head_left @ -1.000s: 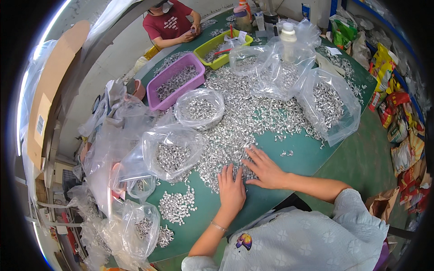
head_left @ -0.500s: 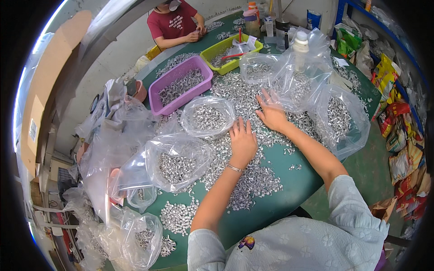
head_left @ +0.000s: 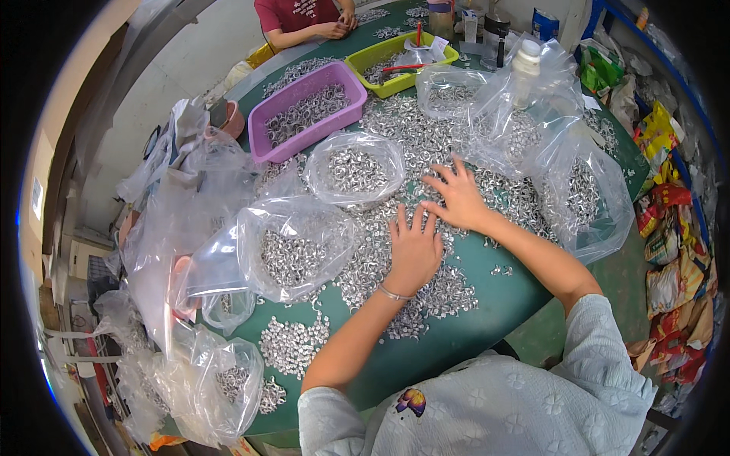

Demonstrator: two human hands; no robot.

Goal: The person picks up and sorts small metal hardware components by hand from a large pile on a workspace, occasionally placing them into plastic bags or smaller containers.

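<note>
Many small silvery curved metal pieces (head_left: pixel 414 140) lie heaped over the green table (head_left: pixel 487 311). My left hand (head_left: pixel 416 247) rests palm down on the heap, its fingers apart and pointing away from me. Close beside it, my right hand (head_left: pixel 460 201) is spread over the pieces too, its thumb near the left fingertips. Neither hand grips anything that I can see. An open clear plastic bag (head_left: pixel 356 169) of the pieces stands just beyond my left hand. A second clear bag (head_left: pixel 295 248) with pieces sits to its left.
Behind the bags are a purple basin (head_left: pixel 308 112) and a yellow-green basin (head_left: pixel 399 64), both holding metal pieces. More filled bags (head_left: pixel 582 201) stand at the right, near a white bottle (head_left: pixel 526 68). Small round pieces (head_left: pixel 294 343) lie at the near left. Across the table sits another person (head_left: pixel 300 19).
My right hand has come nearer to my left, and its fingers have spread. The view has shifted, so the far things sit higher in it.
</note>
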